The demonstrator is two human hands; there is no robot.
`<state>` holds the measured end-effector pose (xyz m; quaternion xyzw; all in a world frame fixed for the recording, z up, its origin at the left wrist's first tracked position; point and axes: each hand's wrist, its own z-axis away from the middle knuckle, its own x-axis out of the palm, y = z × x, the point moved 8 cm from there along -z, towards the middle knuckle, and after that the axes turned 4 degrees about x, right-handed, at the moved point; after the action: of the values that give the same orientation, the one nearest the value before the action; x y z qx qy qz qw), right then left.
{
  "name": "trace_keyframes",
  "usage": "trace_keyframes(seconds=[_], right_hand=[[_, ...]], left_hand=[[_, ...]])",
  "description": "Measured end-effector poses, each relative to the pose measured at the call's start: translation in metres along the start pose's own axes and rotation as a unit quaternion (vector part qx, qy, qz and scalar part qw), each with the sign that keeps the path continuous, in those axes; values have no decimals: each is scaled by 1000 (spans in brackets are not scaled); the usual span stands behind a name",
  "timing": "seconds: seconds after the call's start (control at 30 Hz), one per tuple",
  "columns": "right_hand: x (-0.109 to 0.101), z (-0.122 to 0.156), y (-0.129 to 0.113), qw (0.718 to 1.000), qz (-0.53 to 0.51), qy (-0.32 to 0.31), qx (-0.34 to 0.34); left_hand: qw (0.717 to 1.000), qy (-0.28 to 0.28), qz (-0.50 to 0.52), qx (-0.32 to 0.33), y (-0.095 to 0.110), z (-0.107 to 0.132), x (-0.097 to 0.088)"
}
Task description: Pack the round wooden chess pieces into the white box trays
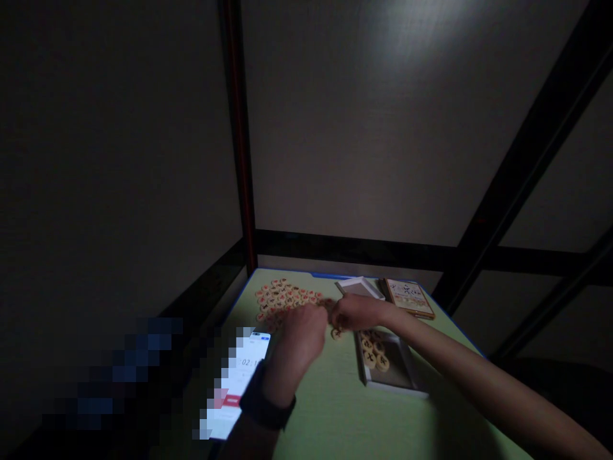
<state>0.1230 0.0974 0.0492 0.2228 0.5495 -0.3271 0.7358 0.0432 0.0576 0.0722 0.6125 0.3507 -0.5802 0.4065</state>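
Round wooden Chinese chess pieces, marked in red or black, lie spread on the green table in front of my hands. My left hand, with a dark band at the wrist, is curled at the near edge of the spread. Its fingertips are hidden. Just to its right, my right hand has its fingers bent down and close together; what they hold, if anything, is hidden. One Chinese chess piece lies just below those fingers. Several more pieces sit in a shallow open box below my right forearm.
A lit phone showing a timer lies left of my left wrist. Behind my right hand is a white box part, with a printed box to its right. Walls stand behind and to the left of the table.
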Motion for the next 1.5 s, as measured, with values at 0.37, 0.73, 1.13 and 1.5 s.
trace_keyframes(seconds=[0.37, 0.73, 1.13, 1.5], right_hand=[[13, 7, -15, 997, 25, 64, 30], [-4, 83, 2, 959, -172, 224, -14], [18, 115, 32, 935, -240, 251, 76], [7, 126, 28, 842, -258, 472, 49]], left_hand=[[994, -63, -79, -47, -78, -13, -13], [993, -42, -102, -33, -83, -20, 21], [991, -43, -125, -27, -74, -24, 22], [977, 119, 154, 83, 16, -29, -15]])
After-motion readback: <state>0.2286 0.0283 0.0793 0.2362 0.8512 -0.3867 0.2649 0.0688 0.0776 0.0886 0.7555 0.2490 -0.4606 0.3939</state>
